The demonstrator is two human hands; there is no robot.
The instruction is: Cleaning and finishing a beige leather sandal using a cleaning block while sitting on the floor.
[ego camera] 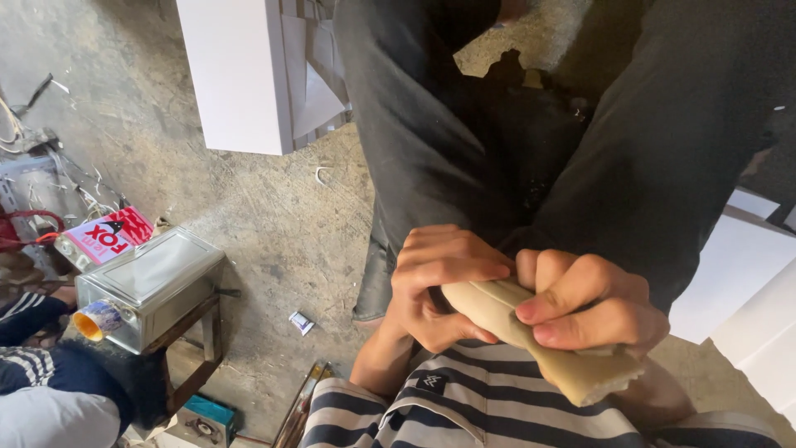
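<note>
Both my hands hold a beige rolled sheet [572,365], something like folded sandpaper or cloth, close in front of my striped shirt [464,411]. My left hand [439,282] curls its fingers over the roll's left end. My right hand [589,311] pinches the middle of the roll from the right, fingers wrapped over the top. The roll's ragged lower end sticks out below my right hand. My dark trouser legs [414,141] fill the view beyond the hands.
A metal box [153,282] sits on a small wooden stool [203,340] at the left, with a red and white packet [108,236] beside it. Another person in dark, striped clothing [50,373] is at the lower left. White boards stand at the top [236,75] and right [746,282].
</note>
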